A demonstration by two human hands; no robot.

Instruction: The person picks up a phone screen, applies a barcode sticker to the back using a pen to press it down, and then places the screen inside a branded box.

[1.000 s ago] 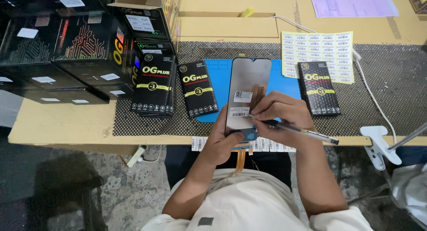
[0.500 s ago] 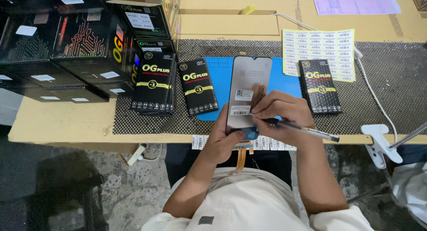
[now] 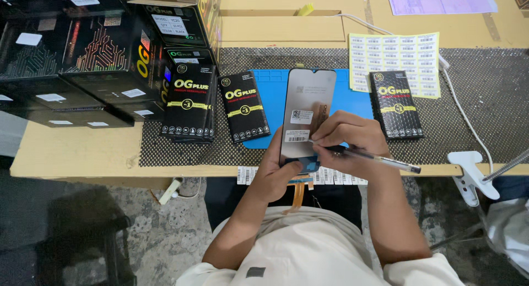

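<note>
My left hand [image 3: 277,176] grips the lower end of a phone display panel [image 3: 307,101], held glass side down over a blue mat [image 3: 269,107]. Two white barcode stickers sit on the panel's grey back, and an orange flex cable [image 3: 298,193] hangs from its bottom. My right hand [image 3: 352,140] holds a clear pen [image 3: 386,162] with its tip at the lower sticker on the panel.
Flat black boxes lie left [image 3: 244,105] and right [image 3: 395,104] of the mat, with a stack [image 3: 188,101] further left. Large black cartons [image 3: 71,60] fill the far left. A yellow sticker sheet [image 3: 395,57], white cable [image 3: 465,120] and clamp [image 3: 473,173] are at right.
</note>
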